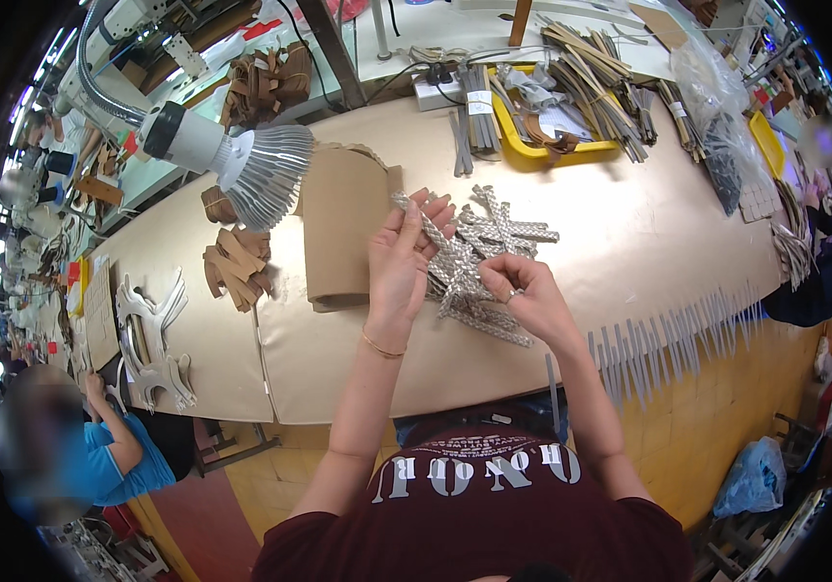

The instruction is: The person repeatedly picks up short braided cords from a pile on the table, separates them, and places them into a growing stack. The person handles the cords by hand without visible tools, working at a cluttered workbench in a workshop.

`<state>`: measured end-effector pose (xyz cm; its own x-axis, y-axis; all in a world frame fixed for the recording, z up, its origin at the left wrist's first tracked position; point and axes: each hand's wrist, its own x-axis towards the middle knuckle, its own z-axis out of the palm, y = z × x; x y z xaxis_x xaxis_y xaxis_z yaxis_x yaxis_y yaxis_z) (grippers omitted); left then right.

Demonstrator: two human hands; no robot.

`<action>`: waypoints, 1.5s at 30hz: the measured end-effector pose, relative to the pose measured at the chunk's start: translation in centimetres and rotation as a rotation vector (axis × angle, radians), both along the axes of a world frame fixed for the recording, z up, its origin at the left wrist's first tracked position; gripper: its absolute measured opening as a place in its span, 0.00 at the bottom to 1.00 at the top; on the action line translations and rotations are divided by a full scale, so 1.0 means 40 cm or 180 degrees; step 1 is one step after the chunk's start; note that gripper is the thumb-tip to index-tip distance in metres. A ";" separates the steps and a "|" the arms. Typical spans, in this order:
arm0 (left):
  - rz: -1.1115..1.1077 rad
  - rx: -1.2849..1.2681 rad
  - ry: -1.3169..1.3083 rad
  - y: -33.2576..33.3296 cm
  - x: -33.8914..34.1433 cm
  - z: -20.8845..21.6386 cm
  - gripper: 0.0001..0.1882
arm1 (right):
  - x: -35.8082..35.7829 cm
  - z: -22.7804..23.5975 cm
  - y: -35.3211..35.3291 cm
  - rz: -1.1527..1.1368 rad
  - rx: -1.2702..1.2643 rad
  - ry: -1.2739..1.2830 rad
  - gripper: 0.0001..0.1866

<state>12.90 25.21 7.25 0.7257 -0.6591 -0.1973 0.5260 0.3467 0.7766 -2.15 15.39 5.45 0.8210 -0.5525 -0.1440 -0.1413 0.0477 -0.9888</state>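
My left hand (404, 250) is palm up, its thumb pressing one end of a pale silvery braided strap (432, 233) against the fingers. That strap slants down toward my right hand (529, 296), whose fingers are curled in a pinch by the braids. Whatever lies between those right fingertips is too small to tell. Under and beyond both hands, a loose pile of similar braided straps (510, 231) lies on the tan table. Left of my left hand stands a curled brown sheet (338, 218), rolled like a tube.
A lamp (266, 175) hangs over the table's left part, above bundled brown strips (239, 270). At the back, a yellow tray (571, 152) holds strips. Grey strips (651, 354) line the front right edge. A person in blue (135, 456) sits at left near pale branched straps (152, 335).
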 end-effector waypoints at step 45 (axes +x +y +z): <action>-0.1773 0.0060 0.0352 0.079 0.014 0.060 0.25 | -0.032 0.112 0.021 0.1683 -0.0749 0.0246 0.12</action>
